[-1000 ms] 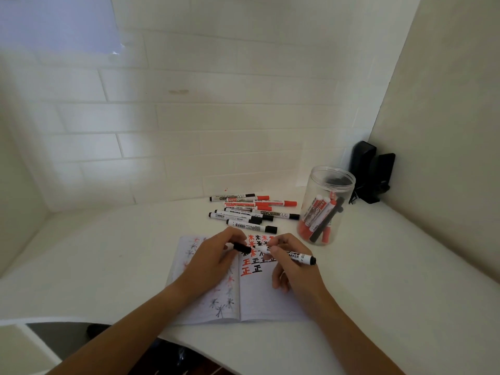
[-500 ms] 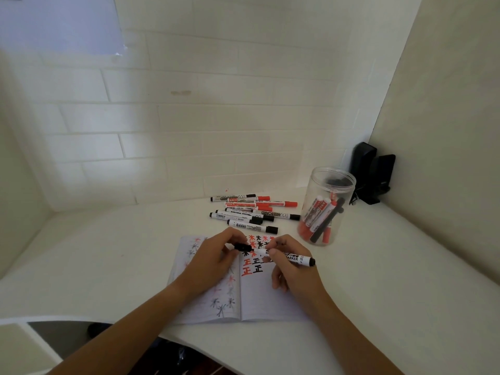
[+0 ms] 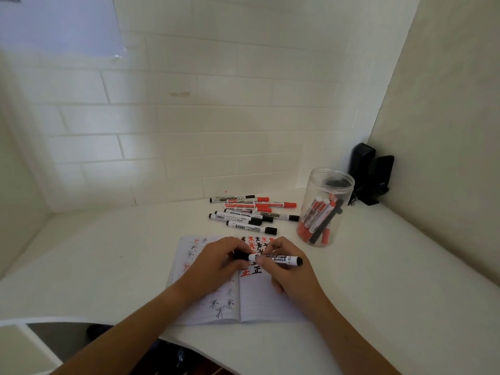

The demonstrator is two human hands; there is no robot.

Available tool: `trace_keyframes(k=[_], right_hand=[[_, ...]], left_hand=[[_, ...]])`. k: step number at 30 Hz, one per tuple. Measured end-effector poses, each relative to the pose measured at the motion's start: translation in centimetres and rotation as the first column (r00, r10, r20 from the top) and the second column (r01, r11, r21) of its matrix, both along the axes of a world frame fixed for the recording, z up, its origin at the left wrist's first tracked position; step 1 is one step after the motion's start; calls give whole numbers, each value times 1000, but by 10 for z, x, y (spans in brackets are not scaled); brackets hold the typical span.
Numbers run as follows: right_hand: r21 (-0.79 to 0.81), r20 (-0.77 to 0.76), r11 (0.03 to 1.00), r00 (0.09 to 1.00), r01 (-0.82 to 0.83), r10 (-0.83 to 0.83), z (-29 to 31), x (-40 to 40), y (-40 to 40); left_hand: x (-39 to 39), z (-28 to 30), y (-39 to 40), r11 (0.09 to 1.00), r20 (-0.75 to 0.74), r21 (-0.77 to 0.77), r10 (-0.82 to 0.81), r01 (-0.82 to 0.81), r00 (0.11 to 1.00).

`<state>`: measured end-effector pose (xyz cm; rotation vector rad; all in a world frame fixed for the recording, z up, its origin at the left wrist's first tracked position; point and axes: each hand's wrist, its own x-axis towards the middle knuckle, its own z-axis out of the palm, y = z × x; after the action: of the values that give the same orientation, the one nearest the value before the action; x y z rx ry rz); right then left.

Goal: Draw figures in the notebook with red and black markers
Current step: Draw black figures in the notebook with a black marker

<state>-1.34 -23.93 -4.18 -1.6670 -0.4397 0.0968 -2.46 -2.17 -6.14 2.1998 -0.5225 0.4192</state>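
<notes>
The black marker (image 3: 273,258) lies level above the open notebook (image 3: 266,299), held at both ends. The left hand (image 3: 216,266) has its grip curled round the marker's black cap end, fingertips pinching it; the right hand (image 3: 286,269) pinches the white barrel from behind, thumb and forefinger closed on it (the printed word "MARKER" shows just past the fingers), and the barrel's black tail pokes out to the right. Both hands hover over the notebook's centre fold, hiding part of the page. Around them the pages show red and black star-like figures in rows at the top and down the left page, plus a red and a black character just below the marker. The notebook sits flat on the white tabletop (image 3: 378,280). Farther back, a loose cluster of red and black markers (image 3: 251,212) lies on the tabletop, and to its right stands a clear plastic jar (image 3: 324,207) holding more markers, leaning. Behind the jar, in the corner, a black object (image 3: 370,174) sits against the wall.
</notes>
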Motion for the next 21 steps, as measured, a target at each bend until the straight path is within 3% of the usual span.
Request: trace_keyframes(k=[5, 7, 10, 14, 21], right_hand=[[125, -206, 992, 978, -18, 43, 11, 0, -3], [67, -208, 997, 977, -28, 41, 13, 3, -7], [-97, -135, 994, 990, -52, 38, 5, 9, -12], [-307, 142, 950, 990, 65, -21, -6, 8, -6], [-320, 315, 941, 949, 112, -6, -13, 10, -3]], left_hand=[[3, -6, 1, 996, 32, 44, 72, -74, 997], [5, -9, 2, 991, 62, 96, 85, -91, 994], [9, -15, 2, 980, 92, 134, 136, -148, 986], [10, -16, 1, 961, 151, 185, 180, -207, 972], [9, -13, 1, 973, 189, 186, 104, -139, 977]])
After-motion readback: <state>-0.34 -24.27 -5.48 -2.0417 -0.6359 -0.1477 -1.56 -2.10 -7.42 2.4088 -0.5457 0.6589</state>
